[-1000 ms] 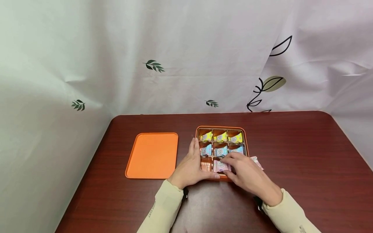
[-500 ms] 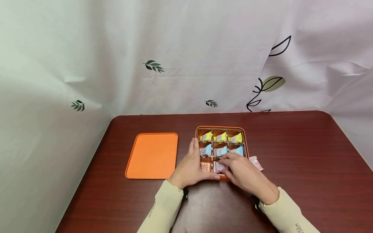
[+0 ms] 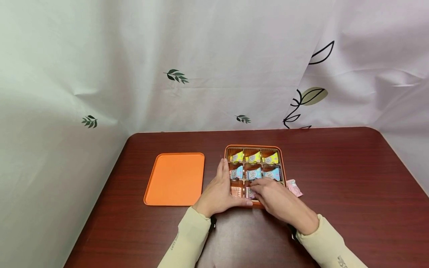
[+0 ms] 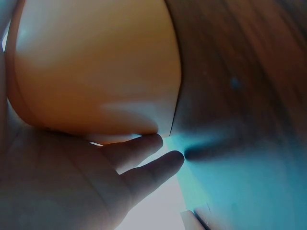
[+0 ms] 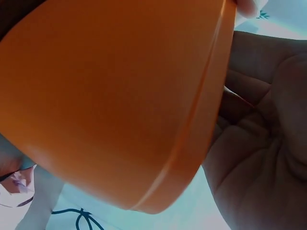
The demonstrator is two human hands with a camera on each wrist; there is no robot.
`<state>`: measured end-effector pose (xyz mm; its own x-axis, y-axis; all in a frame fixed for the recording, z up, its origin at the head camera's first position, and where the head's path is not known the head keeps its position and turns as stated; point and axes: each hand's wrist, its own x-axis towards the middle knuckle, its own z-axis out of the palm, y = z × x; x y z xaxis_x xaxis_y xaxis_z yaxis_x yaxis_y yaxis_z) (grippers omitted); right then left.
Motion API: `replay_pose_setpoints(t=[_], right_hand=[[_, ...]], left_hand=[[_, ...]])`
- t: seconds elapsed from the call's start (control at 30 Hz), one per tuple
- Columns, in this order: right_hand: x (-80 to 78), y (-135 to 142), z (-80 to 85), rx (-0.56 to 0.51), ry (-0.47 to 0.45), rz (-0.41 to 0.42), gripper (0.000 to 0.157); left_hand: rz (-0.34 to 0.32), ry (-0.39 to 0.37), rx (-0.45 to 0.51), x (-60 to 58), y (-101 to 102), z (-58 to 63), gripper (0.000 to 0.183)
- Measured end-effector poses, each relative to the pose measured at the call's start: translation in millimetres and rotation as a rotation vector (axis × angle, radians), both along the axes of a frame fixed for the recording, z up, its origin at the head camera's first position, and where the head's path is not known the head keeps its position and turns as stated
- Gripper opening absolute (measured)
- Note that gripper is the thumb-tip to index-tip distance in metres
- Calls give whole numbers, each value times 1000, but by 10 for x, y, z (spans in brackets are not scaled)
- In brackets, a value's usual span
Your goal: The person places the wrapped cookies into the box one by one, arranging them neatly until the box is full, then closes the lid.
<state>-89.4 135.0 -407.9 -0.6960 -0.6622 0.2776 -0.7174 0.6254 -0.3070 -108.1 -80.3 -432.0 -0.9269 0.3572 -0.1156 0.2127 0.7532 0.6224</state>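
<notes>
An orange box (image 3: 283,169) with a divided plastic insert stands on the table. Yellow candy packets (image 3: 253,157) fill its back row and blue packets (image 3: 253,174) its middle row. My left hand (image 3: 216,195) rests against the box's left side, fingers straight, thumb along the front edge. With curled fingers, my right hand (image 3: 281,199) holds a pink candy packet (image 3: 248,192) in the front middle compartment, covering much of it. The front left compartment (image 3: 236,191) shows only bare insert; the hand hides the front right one. Outside the box's right side lies another pink packet (image 3: 295,188).
A flat orange lid (image 3: 177,178) lies on the dark red table (image 3: 345,178), left of the box. Behind the table hangs a pale curtain (image 3: 214,74) with leaf prints, which also runs along both sides.
My right hand has shifted slightly left and lower over the front middle compartment, covering more of the pink packet. The loose pink packet now shows more fully. My left hand has stayed put.
</notes>
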Motion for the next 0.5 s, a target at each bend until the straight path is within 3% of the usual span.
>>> replay_pose_setpoints(t=[0.5], right_hand=[[-11,-13,-61,8,125,27,17]], left_hand=[[-12,2,-13,-7,4,13,147]])
